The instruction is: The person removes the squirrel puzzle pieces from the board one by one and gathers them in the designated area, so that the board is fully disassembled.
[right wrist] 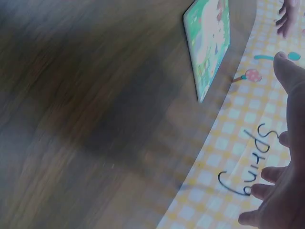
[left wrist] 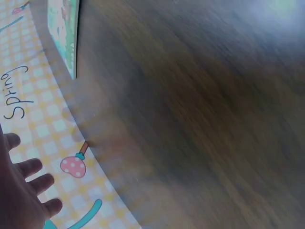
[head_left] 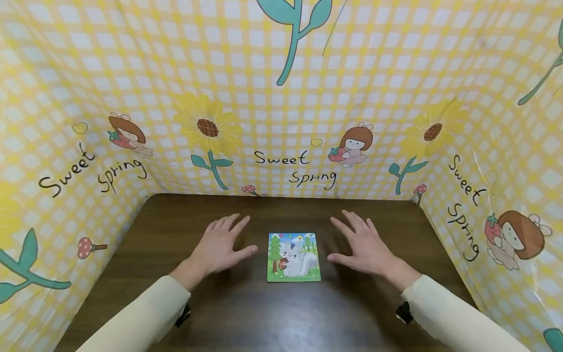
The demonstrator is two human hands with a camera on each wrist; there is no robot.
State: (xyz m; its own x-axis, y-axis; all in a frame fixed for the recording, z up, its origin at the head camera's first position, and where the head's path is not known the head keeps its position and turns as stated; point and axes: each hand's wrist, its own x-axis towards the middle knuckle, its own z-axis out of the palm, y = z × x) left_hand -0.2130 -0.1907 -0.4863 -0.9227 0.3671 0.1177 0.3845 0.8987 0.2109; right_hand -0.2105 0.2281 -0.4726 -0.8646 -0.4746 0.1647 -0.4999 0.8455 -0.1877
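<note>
Picture board (head_left: 293, 257) found lying flat on the brown table (head_left: 290, 318), taken as clock centre in the head view; left hand (head_left: 222, 248) held at nine o'clock, right hand (head_left: 364, 247) at three, both near the board but apart from it; fingers of each spread and extended, nothing gripped; patterned cloth (head_left: 281, 112) hung beyond the table's far edge, at twelve; printed squirrel (head_left: 295, 260) shown whole on the board, no gap noted; whether the board is cut into pieces cannot be told; by judgement, the board is set down with its outline complete, no grip being taken and no lifting or turning under way; whether any handling is left cannot be judged from these views.
</note>
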